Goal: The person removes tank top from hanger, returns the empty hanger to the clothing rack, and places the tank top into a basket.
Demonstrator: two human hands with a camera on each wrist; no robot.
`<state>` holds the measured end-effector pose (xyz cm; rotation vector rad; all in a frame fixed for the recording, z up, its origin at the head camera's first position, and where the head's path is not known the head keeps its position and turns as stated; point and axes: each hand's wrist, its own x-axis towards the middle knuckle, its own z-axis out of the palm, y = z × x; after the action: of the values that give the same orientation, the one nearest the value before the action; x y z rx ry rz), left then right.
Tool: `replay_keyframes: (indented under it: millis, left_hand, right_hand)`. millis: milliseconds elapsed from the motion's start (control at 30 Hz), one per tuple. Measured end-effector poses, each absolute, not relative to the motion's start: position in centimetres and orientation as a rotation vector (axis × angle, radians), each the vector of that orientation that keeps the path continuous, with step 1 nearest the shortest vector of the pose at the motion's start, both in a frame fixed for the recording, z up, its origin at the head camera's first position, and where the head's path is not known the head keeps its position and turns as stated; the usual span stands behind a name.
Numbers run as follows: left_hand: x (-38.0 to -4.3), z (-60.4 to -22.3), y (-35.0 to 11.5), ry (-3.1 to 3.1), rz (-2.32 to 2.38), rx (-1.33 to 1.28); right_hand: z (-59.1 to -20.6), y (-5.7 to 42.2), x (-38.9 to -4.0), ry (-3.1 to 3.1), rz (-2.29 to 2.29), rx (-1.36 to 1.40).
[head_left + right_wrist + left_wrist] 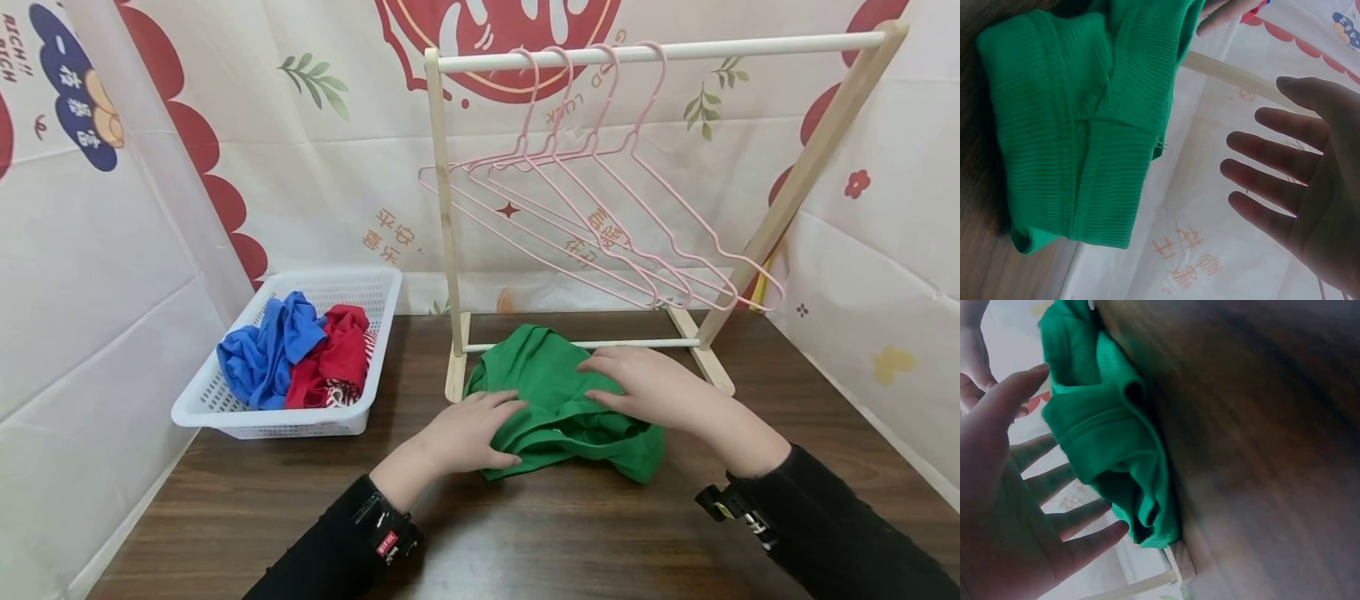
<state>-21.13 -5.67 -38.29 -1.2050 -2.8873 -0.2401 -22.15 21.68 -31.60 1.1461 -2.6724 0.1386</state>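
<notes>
A crumpled green garment [555, 400] with ribbed edges lies on the table in front of the rack; its exact kind cannot be told. My left hand [468, 433] hovers at its left side, fingers spread and fairly straight. In the left wrist view the left hand [1016, 506] is beside the green cloth [1110, 431], palm toward it. Over the garment's right side is my right hand [652, 387], with extended fingers. The right wrist view has the right hand [1310, 162] apart from the ribbed green fabric [1079, 137], holding nothing.
To the left stands a white plastic basket [270, 425] containing a blue cloth [270, 350] and a red cloth [330, 354]. Behind the garment, a wooden rack [442, 208] carries several pink hangers [660, 242] on its white bar [712, 48]. Printed sheets [300, 167] wall the dark wooden table [525, 542].
</notes>
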Motion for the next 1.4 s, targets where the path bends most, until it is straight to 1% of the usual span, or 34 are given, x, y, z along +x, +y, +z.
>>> replay_keyframes:
  millis: [233, 433, 733, 933, 1033, 1100, 1400]
  left_hand:
    - [-21.0, -38.9, -6.0, -2.983, -0.174, -1.186]
    - [-21.2, -39.2, -6.3, -3.077, -0.191, -1.219]
    - [-22.0, -39.4, -6.6, -2.860, -0.138, -1.370]
    - [-22.3, -39.1, -6.5, -2.842, -0.210, -1.365]
    - [-22.5, -38.8, -6.5, -2.842, -0.281, -1.309]
    - [-22.6, -38.5, -6.6, -2.858, -0.407, -1.238]
    - [-22.7, -36.1, -7.6, -2.813, -1.083, -0.805]
  right_hand:
    - [-32.1, 21.6, -22.3, -2.698, 0.125, 1.140]
    - [-32.2, 21.6, -22.5, -2.721, 0.136, 1.145]
    - [-32.6, 21.8, -22.5, -2.806, 0.154, 1.107]
    - [-32.5, 22.1, -22.6, -2.826, 0.154, 1.086]
    - [-32.2, 22.3, -22.5, -2.828, 0.157, 1.063]
    - [-32.0, 22.4, -22.5, -2.821, 0.160, 1.053]
    - [-30.9, 23.0, -22.2, -2.673, 0.212, 0.962]
